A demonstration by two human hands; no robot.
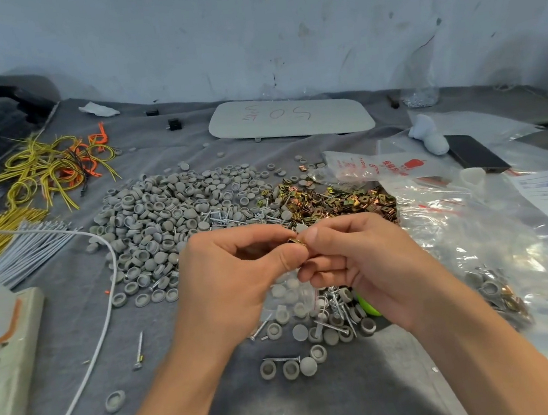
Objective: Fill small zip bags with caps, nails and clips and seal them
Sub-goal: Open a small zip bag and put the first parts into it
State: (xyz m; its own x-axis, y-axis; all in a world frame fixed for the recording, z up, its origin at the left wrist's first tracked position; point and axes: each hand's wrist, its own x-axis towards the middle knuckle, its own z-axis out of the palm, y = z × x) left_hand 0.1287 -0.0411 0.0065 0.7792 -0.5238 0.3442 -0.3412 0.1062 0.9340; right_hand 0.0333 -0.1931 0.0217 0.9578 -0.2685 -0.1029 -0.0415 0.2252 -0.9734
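**Clip stage: both hands on 1 brass clip above the open bag**

The left hand (236, 274) and the right hand (351, 260) meet in mid-air over the desk (324, 401). Each grip is closed: thumb and forefinger of both hands pinch the same brass clip (296, 241) from opposite sides. The other fingers of the right hand are curled under, and whether they hold more pieces is hidden.

Directly below the hands is a small zip bag (290, 296), clear with a red seal strip and with grey caps showing through it. Whether a finger also holds it cannot be told. Loose caps and nails (335, 306) lie around its mouth. The stock sits just beyond the hands: the cap pile (160, 218) on the left, the clip pile (330, 200) on the right, and more nails between them. Filled bags (493, 287) rest in a large plastic sack to the right.

Judging by this, caps are already in and the clip count is under way, perhaps with 2 stuck clips being separated. The next move likely calls for dropping the clip through the bag's mouth, which means 1 hand must free itself to hold that mouth open. Then the nails go in and the strip is pressed along its whole length
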